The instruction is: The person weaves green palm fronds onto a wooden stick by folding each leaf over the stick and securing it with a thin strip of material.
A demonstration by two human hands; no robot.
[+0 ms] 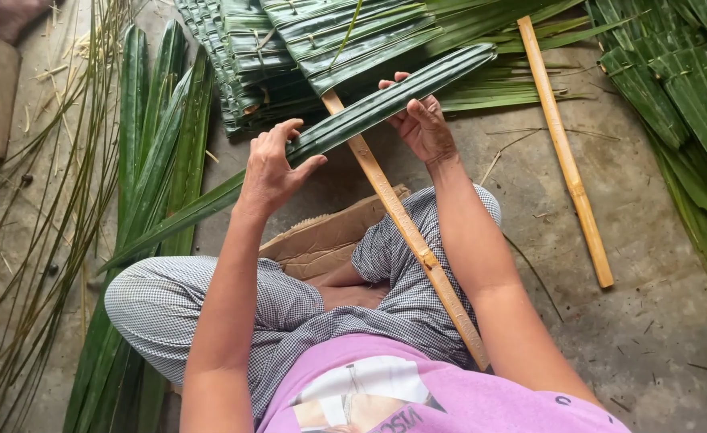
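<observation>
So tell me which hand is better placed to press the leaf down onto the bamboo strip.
Probably the right hand: it grips the long green leaf just beside where it crosses the bamboo strip. The left hand holds it farther along.

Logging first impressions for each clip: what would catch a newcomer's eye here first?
The long green palm leaf held across the middle by the left hand and right hand. Under it, a bamboo stick slants over the lap, with a stack of folded leaves on the floor beyond.
</observation>
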